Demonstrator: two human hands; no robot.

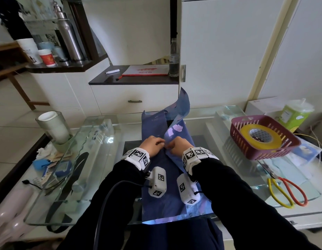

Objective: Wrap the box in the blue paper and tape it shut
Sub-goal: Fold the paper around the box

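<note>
Two hands fold blue paper (153, 123) on a glass tabletop (109, 141)
The left hand (153, 145) and right hand (180, 145) meet mid-sheet, the fingers (160, 141) of both pinched on the paper's raised edge.

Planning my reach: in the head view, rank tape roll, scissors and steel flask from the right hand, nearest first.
1. Tape roll, in the basket, right of the right hand.
2. Scissors, right table edge.
3. Steel flask, far-left shelf.

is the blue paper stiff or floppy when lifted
Likely floppy and light: the blue paper curls at the far end, and the flap pinched by the left hand and right hand bends softly. Its shiny near edge hints it may slide easily.
</note>
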